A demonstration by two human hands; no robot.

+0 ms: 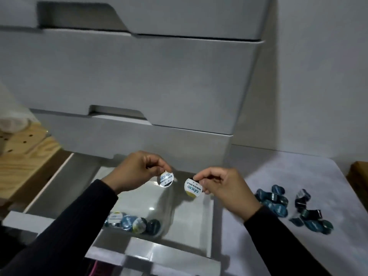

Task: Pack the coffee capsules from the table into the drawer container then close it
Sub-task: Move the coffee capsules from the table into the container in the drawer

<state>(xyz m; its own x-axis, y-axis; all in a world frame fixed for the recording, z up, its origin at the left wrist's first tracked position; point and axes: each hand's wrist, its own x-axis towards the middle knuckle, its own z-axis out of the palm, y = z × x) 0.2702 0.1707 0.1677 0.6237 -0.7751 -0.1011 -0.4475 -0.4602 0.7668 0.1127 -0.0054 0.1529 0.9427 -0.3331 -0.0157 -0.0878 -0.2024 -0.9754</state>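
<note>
The bottom drawer [207, 226] of a white drawer container stands pulled out, with several coffee capsules [132, 223] lying near its front left. Above the drawer, my left hand [137, 172] pinches a white-lidded capsule [165, 179] by its rim. My right hand [225, 188] holds another white-lidded capsule [192, 187] with a yellow body, just to the right of the first. Both lids face the camera. A pile of dark teal capsules [276, 201] and a second loose group [310, 216] lie on the white table to the right of the drawer.
The white drawer container [139, 80] with its upper drawers closed rises behind the hands. A wooden board with holes [25, 152] lies at the left. A brown object [358, 176] sits at the far right edge. The table surface [278, 172] is covered in white.
</note>
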